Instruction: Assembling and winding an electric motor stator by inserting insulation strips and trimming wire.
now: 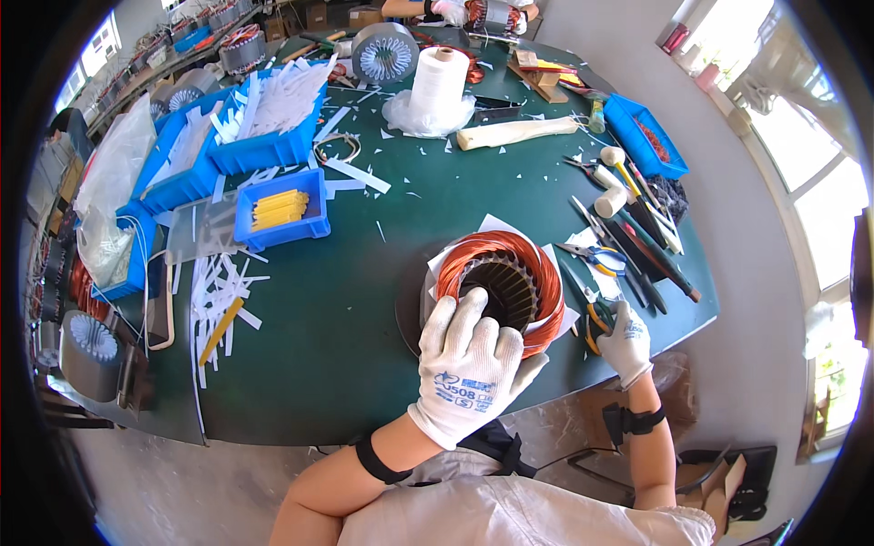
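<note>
- The left hand, gloved in white, is laid flat with fingers spread over the near rim of the stator; nothing is gripped, the stator is only steadied.
- The right hand, also gloved, is closed around the handles of the pliers at the tabletop's near right edge.
- The stator lies on end on white paper near the front of the tabletop, its copper winding ringing the dark slotted core.
- For a sound step, the stator is best kept pressed down so that it cannot turn, and the pliers are best brought in clear of the winding, since the wire coating is probably easily nicked.
- Other tools lie just beyond the right hand; a blue bin of yellow sleeves stands well to the left.
</note>
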`<state>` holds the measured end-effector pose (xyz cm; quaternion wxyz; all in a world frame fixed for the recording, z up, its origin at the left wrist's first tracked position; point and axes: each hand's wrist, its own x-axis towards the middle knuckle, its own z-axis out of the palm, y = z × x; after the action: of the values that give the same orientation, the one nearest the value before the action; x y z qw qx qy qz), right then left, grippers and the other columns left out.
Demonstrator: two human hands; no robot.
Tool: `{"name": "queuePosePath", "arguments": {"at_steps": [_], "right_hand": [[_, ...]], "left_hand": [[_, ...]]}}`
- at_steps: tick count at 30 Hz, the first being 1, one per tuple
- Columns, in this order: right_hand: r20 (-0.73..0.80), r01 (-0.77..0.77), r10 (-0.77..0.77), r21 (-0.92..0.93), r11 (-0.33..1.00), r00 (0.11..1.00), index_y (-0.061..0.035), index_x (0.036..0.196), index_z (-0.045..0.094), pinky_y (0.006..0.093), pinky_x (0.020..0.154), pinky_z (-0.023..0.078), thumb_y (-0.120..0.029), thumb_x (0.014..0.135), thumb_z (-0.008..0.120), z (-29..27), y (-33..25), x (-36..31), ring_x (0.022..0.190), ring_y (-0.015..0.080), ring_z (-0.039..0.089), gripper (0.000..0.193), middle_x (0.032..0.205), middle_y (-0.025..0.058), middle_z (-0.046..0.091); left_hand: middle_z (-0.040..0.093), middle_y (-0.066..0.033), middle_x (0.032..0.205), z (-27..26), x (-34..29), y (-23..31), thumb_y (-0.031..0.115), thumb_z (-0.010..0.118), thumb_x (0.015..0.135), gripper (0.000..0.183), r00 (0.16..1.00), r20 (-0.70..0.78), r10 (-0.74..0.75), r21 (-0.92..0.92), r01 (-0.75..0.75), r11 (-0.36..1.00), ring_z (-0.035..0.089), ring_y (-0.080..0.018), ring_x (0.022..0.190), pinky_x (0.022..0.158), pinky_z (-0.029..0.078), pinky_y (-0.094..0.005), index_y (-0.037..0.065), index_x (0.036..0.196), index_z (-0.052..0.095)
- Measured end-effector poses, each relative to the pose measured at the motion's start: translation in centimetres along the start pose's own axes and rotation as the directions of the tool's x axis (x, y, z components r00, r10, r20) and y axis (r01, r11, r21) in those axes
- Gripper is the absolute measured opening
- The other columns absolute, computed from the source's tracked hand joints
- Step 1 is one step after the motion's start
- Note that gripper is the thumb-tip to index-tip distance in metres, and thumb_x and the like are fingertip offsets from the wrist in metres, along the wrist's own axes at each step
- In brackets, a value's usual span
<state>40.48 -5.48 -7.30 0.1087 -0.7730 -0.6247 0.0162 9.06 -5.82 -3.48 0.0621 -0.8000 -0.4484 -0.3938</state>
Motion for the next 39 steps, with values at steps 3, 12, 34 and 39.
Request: {"name": "queuePosePath", "arguments": {"at_steps": [3,12,34,39], "right_hand": [[0.004,-0.08,0.08,0.039,0.996,0.997,-0.0009,0.101,0.059,0.0417,0.075,0.052,-0.015,0.074,0.075,-2.0,-0.1,-0.6,0.082,0.0395,0.066,0.034,0.086,0.0218,0.066],[0.18,0.294,-0.336,0.225,0.929,0.925,0.0005,0.111,0.062,0.0357,0.072,0.053,-0.005,0.067,0.08,-14.7,-7.4,-4.6,0.079,0.0311,0.066,0.048,0.09,0.0167,0.065],[0.681,0.343,-0.259,0.012,0.939,0.685,-0.0027,0.102,0.068,0.035,0.073,0.056,-0.035,0.071,0.079,-18.4,-14.0,-1.6,0.077,0.0291,0.07,0.046,0.085,0.0135,0.071],[0.749,0.333,-0.208,-0.018,0.943,0.629,-0.003,0.102,0.068,0.0349,0.073,0.056,-0.039,0.073,0.078,-19.1,-15.0,-0.5,0.076,0.0296,0.07,0.047,0.086,0.0132,0.071]], "left_hand": [[0.055,-0.0066,0.092,0.2,0.2,-1.5,0.053,0.068,0.082,0.041,0.996,-0.068,0.052,-0.082,-0.058,0.995,0.05,-0.0311,0.118,0.107,0.03,-0.0567,0.013,0.086,0.059],[0.044,-0.0265,0.145,-2.9,3.0,-7.9,0.025,0.065,0.092,0.046,0.975,-0.033,-0.22,-0.597,0.158,0.786,0.042,-0.0425,0.134,0.113,0.032,-0.0483,0.0,0.13,0.055],[0.062,-0.0136,0.126,-0.8,6.3,-9.9,0.03,0.07,0.085,0.061,0.811,0.55,-0.201,-0.8,0.581,0.152,0.059,-0.0205,0.116,0.105,0.043,-0.0337,-0.001,0.134,0.053],[0.062,-0.0122,0.125,-0.6,5.3,-9.0,0.017,0.065,0.088,0.05,0.823,0.494,-0.281,-0.827,0.545,0.139,0.06,-0.0179,0.113,0.103,0.045,-0.0315,-0.002,0.133,0.054]]}}
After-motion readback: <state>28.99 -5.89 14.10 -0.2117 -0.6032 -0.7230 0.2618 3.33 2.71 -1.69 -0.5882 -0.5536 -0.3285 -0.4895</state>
